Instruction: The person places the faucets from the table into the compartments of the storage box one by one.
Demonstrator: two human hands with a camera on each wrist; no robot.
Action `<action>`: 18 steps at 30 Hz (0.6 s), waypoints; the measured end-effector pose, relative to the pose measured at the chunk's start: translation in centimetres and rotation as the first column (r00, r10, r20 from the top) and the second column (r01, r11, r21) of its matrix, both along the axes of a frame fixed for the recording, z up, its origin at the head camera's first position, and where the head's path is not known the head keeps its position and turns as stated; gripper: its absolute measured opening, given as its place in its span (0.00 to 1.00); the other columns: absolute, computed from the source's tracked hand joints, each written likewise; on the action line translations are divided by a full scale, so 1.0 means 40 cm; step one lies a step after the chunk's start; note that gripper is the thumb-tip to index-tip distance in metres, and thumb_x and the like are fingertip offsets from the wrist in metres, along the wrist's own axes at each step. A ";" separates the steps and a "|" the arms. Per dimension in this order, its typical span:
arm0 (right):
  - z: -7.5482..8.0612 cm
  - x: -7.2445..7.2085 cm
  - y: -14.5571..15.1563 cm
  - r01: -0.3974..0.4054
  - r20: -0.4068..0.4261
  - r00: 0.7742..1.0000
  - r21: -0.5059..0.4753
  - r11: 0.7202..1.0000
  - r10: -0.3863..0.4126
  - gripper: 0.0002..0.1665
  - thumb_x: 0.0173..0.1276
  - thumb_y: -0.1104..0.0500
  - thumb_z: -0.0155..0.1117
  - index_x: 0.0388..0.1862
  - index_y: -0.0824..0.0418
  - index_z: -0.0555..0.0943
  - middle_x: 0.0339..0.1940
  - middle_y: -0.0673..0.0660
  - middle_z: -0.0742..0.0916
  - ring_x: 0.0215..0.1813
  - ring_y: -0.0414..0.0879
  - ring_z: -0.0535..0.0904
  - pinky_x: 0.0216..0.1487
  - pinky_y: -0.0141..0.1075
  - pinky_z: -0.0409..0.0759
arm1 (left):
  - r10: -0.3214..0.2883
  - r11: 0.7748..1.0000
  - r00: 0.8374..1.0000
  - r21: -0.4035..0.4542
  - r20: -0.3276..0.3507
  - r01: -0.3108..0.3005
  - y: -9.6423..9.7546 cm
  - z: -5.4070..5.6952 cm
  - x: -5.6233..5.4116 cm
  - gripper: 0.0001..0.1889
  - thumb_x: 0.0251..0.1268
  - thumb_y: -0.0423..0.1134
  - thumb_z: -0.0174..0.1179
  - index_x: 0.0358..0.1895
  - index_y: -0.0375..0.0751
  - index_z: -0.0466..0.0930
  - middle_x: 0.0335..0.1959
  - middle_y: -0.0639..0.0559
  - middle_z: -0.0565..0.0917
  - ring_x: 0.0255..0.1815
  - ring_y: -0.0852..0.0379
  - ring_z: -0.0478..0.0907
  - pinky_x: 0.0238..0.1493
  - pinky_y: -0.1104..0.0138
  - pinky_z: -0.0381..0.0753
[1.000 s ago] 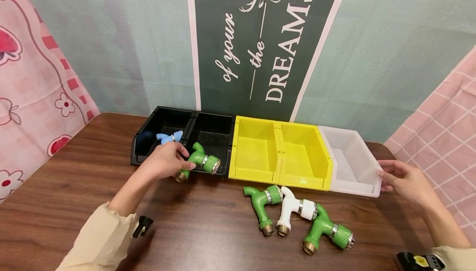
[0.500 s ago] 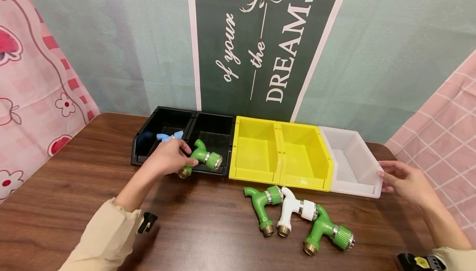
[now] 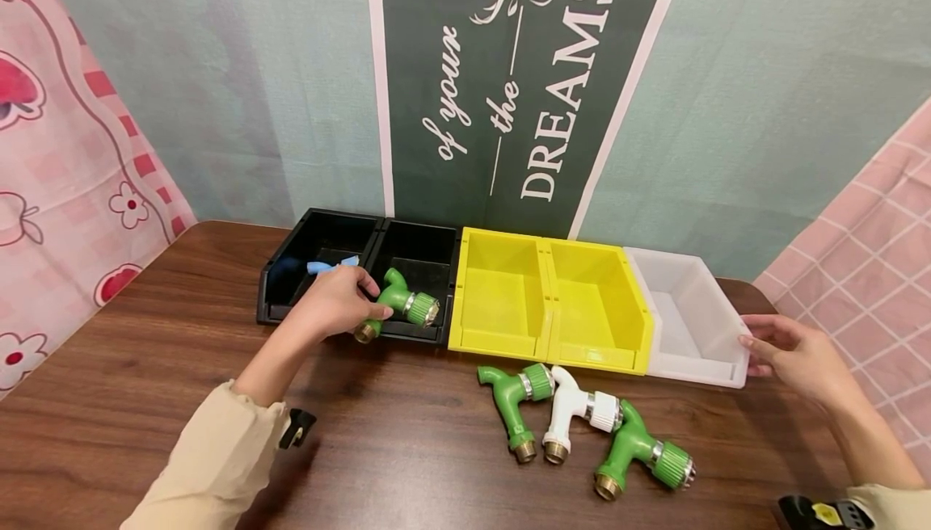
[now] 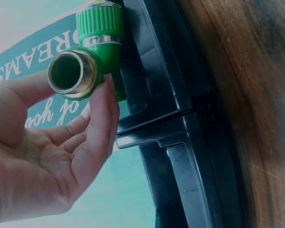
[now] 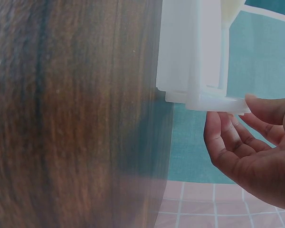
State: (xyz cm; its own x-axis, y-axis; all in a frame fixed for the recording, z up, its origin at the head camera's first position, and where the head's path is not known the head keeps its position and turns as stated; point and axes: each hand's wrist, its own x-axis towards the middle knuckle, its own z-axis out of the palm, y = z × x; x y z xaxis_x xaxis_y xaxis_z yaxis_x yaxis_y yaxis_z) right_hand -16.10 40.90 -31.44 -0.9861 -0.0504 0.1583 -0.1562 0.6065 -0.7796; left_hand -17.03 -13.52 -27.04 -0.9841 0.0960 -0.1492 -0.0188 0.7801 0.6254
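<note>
My left hand (image 3: 338,301) pinches a green tap (image 3: 396,297) between thumb and fingers, over the front of the right black bin (image 3: 422,251). In the left wrist view the green tap's brass threaded end (image 4: 69,73) faces the camera. A blue tap (image 3: 330,265) lies in the left black bin (image 3: 272,288), partly hidden by that hand. At the far right, my right hand (image 3: 793,352) grips the outer side wall of the white bin (image 3: 716,304). The right wrist view shows the thumb at the rim of this white bin (image 5: 213,102) and the fingers against its outside.
Two yellow bins (image 3: 502,288) stand between the black and white ones in one row. On the wooden table (image 3: 407,449) before them lie a green tap (image 3: 509,401), a white tap (image 3: 570,413) and another green tap (image 3: 640,449). A printed curtain (image 3: 305,94) hangs behind.
My left hand has moved slightly right and away from me, carrying the green tap further over the right black bin. The right hand stays at the white bin.
</note>
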 end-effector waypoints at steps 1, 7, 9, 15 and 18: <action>0.000 0.000 0.000 0.001 -0.001 1.000 0.002 1.000 -0.001 0.18 0.64 0.67 0.58 0.39 0.40 0.74 0.28 0.37 0.81 0.24 0.41 0.80 0.22 0.34 0.80 | 0.003 1.000 1.000 -0.001 0.004 -0.003 0.001 0.001 -0.001 0.18 0.53 0.41 0.66 0.41 0.31 0.75 0.29 0.47 0.80 0.26 0.55 0.75 0.29 0.64 0.74; 0.002 0.000 -0.001 0.001 0.004 1.000 -0.005 1.000 -0.001 0.18 0.65 0.67 0.58 0.38 0.39 0.74 0.28 0.37 0.81 0.24 0.41 0.80 0.22 0.34 0.80 | 0.016 1.000 0.999 -0.001 0.039 -0.016 0.004 0.005 -0.010 0.18 0.54 0.41 0.65 0.43 0.32 0.75 0.30 0.46 0.79 0.23 0.56 0.74 0.28 0.65 0.74; 0.002 0.000 -0.001 -0.001 0.006 1.000 -0.012 1.000 0.001 0.18 0.65 0.67 0.58 0.38 0.39 0.74 0.28 0.38 0.81 0.24 0.41 0.80 0.22 0.34 0.80 | 0.013 1.000 0.999 -0.007 0.041 -0.012 0.005 0.006 -0.012 0.19 0.54 0.41 0.65 0.44 0.31 0.74 0.31 0.46 0.79 0.23 0.56 0.74 0.29 0.65 0.74; 0.001 -0.001 0.000 -0.008 0.006 1.000 -0.030 1.000 0.008 0.19 0.64 0.67 0.58 0.38 0.39 0.74 0.28 0.38 0.81 0.24 0.40 0.80 0.22 0.33 0.80 | 0.020 1.000 0.999 -0.012 0.039 -0.019 0.009 0.006 -0.020 0.19 0.54 0.41 0.66 0.43 0.31 0.74 0.34 0.44 0.79 0.20 0.58 0.76 0.30 0.63 0.76; 0.001 -0.002 0.001 -0.011 0.002 1.000 -0.037 0.999 0.011 0.20 0.64 0.67 0.58 0.38 0.38 0.75 0.28 0.38 0.82 0.24 0.40 0.80 0.22 0.33 0.80 | 0.028 1.000 0.999 -0.015 0.036 -0.027 0.011 0.009 -0.022 0.19 0.53 0.40 0.66 0.42 0.31 0.74 0.37 0.42 0.79 0.20 0.58 0.77 0.31 0.63 0.76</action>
State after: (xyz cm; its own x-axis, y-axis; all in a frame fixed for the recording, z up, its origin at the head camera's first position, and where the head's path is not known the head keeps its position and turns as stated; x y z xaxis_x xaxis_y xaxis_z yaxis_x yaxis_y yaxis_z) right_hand -16.16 40.92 -31.41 -0.9859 -0.0558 0.1577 -0.1608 0.5757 -0.8017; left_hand -17.92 -13.07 -26.68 -0.9802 0.0667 -0.1862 -0.0628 0.7879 0.6126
